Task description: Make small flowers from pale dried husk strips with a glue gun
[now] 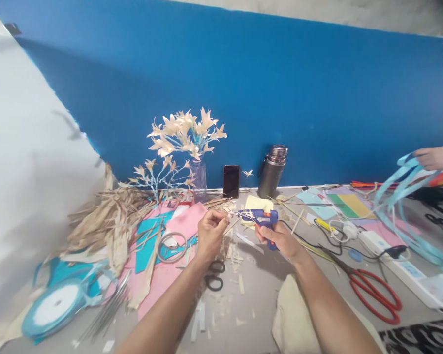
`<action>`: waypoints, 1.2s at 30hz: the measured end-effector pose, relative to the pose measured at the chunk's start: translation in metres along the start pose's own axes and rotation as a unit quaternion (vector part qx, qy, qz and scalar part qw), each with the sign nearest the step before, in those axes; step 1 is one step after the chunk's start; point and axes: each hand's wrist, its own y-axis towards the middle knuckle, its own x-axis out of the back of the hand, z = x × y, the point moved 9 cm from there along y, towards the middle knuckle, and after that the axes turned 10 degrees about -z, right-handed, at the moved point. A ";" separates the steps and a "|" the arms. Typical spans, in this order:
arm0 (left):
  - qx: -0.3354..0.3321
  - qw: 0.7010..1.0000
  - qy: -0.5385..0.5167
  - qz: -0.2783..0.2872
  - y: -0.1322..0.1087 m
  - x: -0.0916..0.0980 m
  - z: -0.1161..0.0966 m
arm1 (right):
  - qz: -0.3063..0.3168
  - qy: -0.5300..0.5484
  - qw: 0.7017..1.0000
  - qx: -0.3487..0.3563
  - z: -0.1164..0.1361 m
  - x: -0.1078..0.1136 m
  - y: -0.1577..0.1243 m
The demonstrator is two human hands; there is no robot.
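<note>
My right hand [278,237] grips a blue hot glue gun [256,215] by its handle, nozzle pointing left. Close to the nozzle, my left hand [212,228] is closed in a pinch; what its fingertips hold is too small to make out. Black-handled scissors [214,276] lie beneath my left forearm, among pale scraps. Behind the glue gun is a yellow pad [257,203]. Cream artificial flowers [186,130] stand in a clear vase [198,182] at the back, with a smaller flowering branch [158,177] in front of it.
Dried husks [110,221], a ribbon spool [55,307], wires [109,305] and a tape roll [172,247] lie left. A phone [231,181] and flask [272,172] stand against the wall. Red-handled scissors [376,292] and a power strip [398,268] lie right. Another person's hand [437,158] holds blue ribbon [395,191].
</note>
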 end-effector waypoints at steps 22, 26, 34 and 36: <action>0.006 1.000 0.018 -0.012 0.002 0.004 0.001 | -0.005 -0.008 1.000 0.006 0.002 0.002 0.000; 0.001 1.000 0.024 -0.008 0.002 0.003 0.000 | -0.002 -0.005 1.000 -0.008 0.002 -0.001 0.001; -0.006 1.000 0.023 -0.005 0.002 0.002 -0.001 | -0.010 -0.034 0.999 -0.007 0.005 -0.001 0.000; -0.002 1.000 0.027 -0.008 0.003 0.003 0.001 | -0.008 -0.029 1.000 -0.002 0.005 -0.001 -0.001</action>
